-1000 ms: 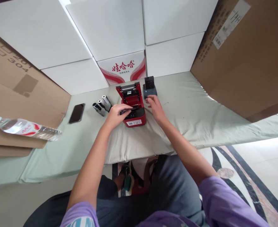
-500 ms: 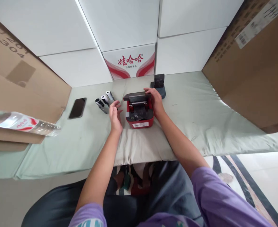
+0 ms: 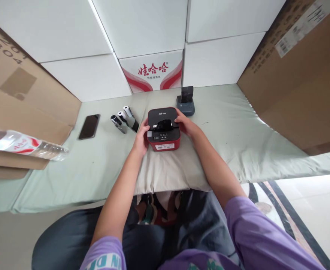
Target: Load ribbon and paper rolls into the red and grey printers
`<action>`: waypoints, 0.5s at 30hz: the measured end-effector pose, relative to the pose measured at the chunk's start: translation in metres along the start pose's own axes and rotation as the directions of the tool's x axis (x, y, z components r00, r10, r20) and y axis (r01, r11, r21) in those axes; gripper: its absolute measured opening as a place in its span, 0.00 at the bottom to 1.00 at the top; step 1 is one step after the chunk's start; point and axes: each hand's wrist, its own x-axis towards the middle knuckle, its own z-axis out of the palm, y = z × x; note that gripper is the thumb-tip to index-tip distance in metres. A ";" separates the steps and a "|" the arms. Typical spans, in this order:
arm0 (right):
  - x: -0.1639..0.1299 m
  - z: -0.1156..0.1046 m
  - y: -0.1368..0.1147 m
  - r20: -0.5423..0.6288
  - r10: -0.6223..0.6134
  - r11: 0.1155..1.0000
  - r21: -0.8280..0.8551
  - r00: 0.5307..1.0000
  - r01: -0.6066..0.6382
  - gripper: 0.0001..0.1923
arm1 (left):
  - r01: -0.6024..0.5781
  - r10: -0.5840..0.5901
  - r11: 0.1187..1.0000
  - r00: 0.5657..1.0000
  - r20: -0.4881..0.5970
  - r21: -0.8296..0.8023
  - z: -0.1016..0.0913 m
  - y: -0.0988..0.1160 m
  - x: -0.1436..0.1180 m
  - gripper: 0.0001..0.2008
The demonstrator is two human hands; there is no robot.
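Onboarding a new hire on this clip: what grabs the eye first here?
The red label printer with its black lid shut, mid-table on the pale green cloth, with the left hand and right hand on its two sides. Left of it lie three paper rolls and a dark phone; behind it stands a white carton with red lettering.

Closed red, black-lidded printer [image 3: 163,129], upright

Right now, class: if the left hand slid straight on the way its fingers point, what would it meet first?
The left hand already touches the printer; its fingers point up and right, so the printer's side blocks it at once.
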 end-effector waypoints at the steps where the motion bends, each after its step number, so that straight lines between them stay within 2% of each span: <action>1: 0.000 -0.001 0.000 0.002 -0.006 1.000 -0.007 1.000 0.006 0.33 | 0.011 -0.011 1.000 1.000 -0.009 0.004 0.000 0.000 0.002 0.26; 7: 0.011 -0.007 0.004 -0.005 -0.007 0.999 -0.054 1.000 0.007 0.36 | -0.010 0.011 1.000 0.998 -0.061 0.017 0.001 -0.002 0.008 0.27; 9: 0.011 -0.009 0.006 -0.046 -0.008 0.997 -0.076 0.999 0.005 0.37 | -0.027 0.029 0.999 0.997 -0.071 0.027 0.003 -0.003 0.006 0.27; 13: -0.018 -0.004 0.016 -0.249 -0.029 0.969 -0.244 0.968 -0.033 0.38 | -0.079 0.081 0.997 0.989 -0.121 0.024 0.011 -0.006 -0.010 0.24; 14: -0.030 0.000 0.020 -0.266 -0.050 0.954 -0.298 0.963 -0.033 0.39 | -0.076 0.077 0.997 0.989 -0.124 0.010 0.013 -0.007 -0.016 0.24; 15: -0.044 0.004 0.024 -0.233 -0.082 0.938 -0.346 0.969 -0.003 0.41 | -0.069 0.068 0.998 0.991 -0.116 -0.004 0.016 -0.008 -0.023 0.23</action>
